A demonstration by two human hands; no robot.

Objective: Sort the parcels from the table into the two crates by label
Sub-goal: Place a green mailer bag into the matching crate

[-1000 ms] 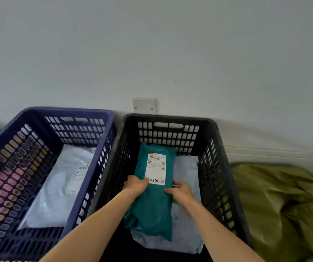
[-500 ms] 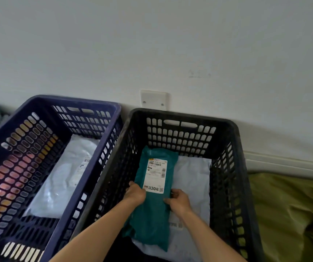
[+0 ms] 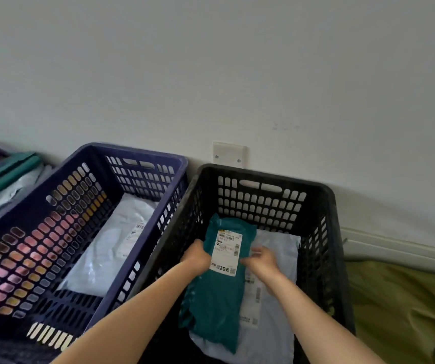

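A teal-green parcel [image 3: 216, 306] with a white label lies lengthwise in the black crate [image 3: 263, 174], on top of a white parcel [image 3: 274, 324]. My left hand [image 3: 196, 258] grips the green parcel's left edge near the label, fingers curled around it. To the label's right, my right hand [image 3: 262, 261] is off the green parcel, its fingers apart above the white parcel. The blue crate [image 3: 132, 151] stands to the left and holds one white parcel [image 3: 106, 253].
Both crates stand side by side against a white wall with a blank switch plate [image 3: 229, 153]. More green and white parcels [image 3: 3, 172] lie at the far left. An olive-green cloth [image 3: 408, 306] is bunched to the right of the black crate.
The green parcel has settled lower onto the white parcel in the black crate. My right hand has come off its right edge and opened. My view has shifted to the left.
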